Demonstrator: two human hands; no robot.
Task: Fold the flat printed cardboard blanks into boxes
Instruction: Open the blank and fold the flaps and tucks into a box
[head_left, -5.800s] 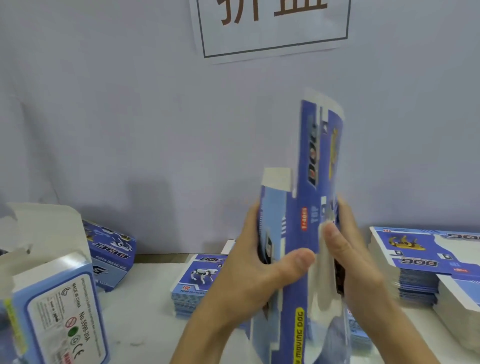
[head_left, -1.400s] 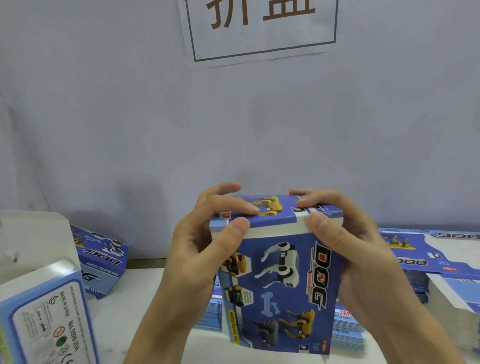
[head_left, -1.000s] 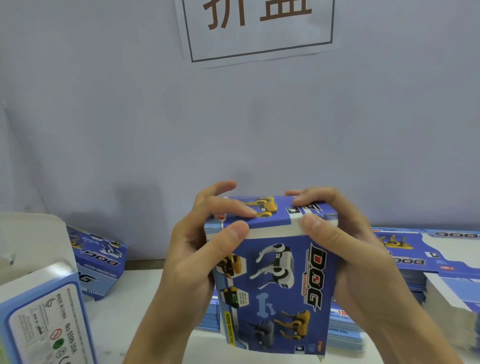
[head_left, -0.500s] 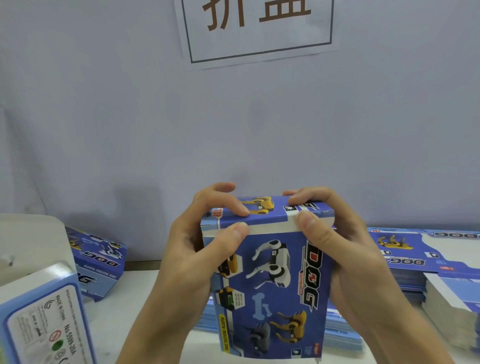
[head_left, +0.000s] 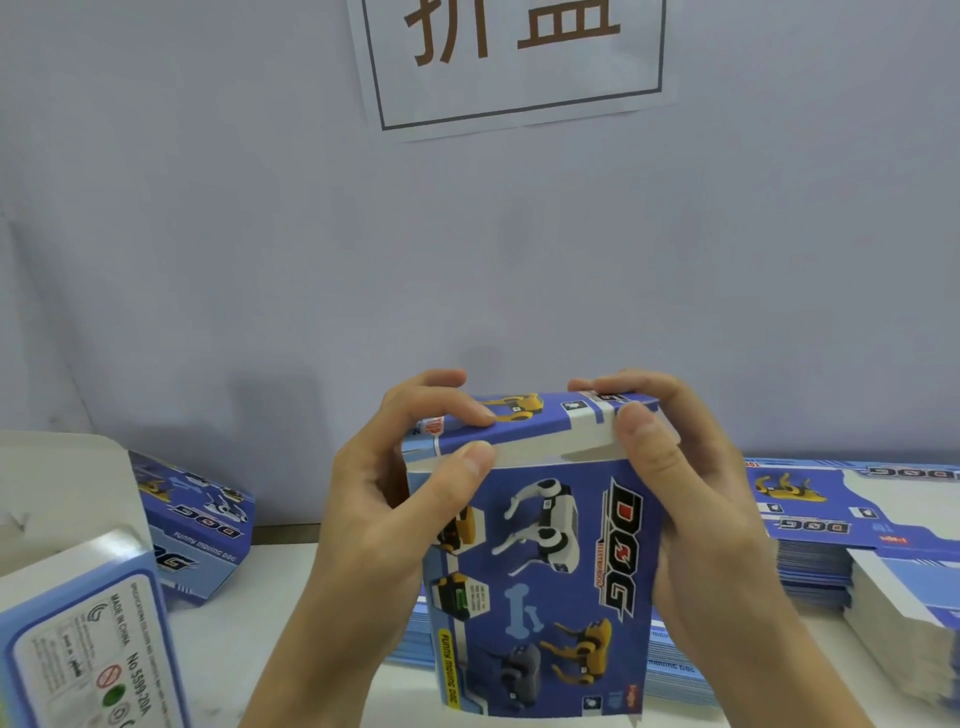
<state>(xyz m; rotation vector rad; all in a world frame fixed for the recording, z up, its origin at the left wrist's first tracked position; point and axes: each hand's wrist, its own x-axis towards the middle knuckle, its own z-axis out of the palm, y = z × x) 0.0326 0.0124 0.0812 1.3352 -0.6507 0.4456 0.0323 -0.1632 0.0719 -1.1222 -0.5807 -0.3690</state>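
A blue printed "DOG" box (head_left: 545, 577) stands upright in the air in front of me, its front panel with toy dogs facing me. My left hand (head_left: 389, 514) grips its upper left corner, thumb on the white fold edge and fingers curled over the top flap. My right hand (head_left: 691, 519) grips the upper right corner the same way, thumb on the front edge and fingers over the top. The top flap lies folded down with a white strip still showing along its front edge.
Stacks of flat blue blanks lie on the white table behind the box (head_left: 670, 670) and at the right (head_left: 841, 525). A white-sided pile (head_left: 914, 618) sits at far right. Folded boxes stand at left (head_left: 197, 525) and near left (head_left: 83, 644). A wall with a paper sign (head_left: 514, 57) is close behind.
Over the last seconds the blank became an upright box with its top flap folded over. In the last half second both hands hold nearly the same grip on the top corners.
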